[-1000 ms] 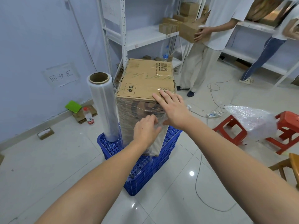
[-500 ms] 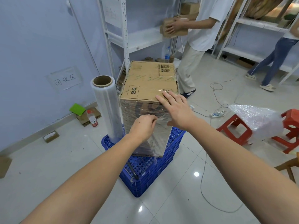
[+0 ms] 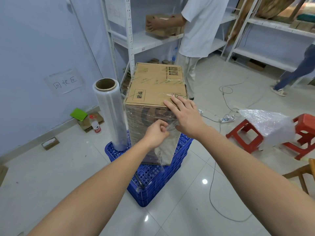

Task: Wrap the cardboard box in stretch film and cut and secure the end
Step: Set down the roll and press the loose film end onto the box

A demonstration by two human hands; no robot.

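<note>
The left hand (image 3: pixel 156 133) is curled against the near face of the cardboard box (image 3: pixel 156 86), thumb and fingers pinching a crumpled bit of stretch film (image 3: pixel 170 127) at the box's upper right part. How much film sits between the fingertips is hard to make out, since the clear film blurs into the wrapped layers behind it. The right hand (image 3: pixel 186 113) lies flat with straight, spread fingers over the box's top near-right corner, fingers on the top face and palm over the edge, holding nothing; it hides that corner and part of the printed mark there.

The box stands upright on a blue plastic crate (image 3: pixel 153 181), its long axis vertical, the top face with a label pointing up and tilting slightly away. Film covers its sides; the near face shows dark through the layers, and a loose flap of film hangs near the bottom right edge. The box's back and left sides are hidden.

Just beside the box to the left, a film roll (image 3: pixel 110 114) stands upright on the same crate, its cardboard core open upward. Whether film runs from the roll to the box cannot be told.

Farther out, a person in a white shirt (image 3: pixel 201 26), cut off at the top edge, holds a small carton at a white shelf (image 3: pixel 150 40). Red stools (image 3: pixel 245 135) carry a bundle of plastic wrap (image 3: pixel 265 121) at the right, and a bottle (image 3: pixel 95 124) stands by the wall.
</note>
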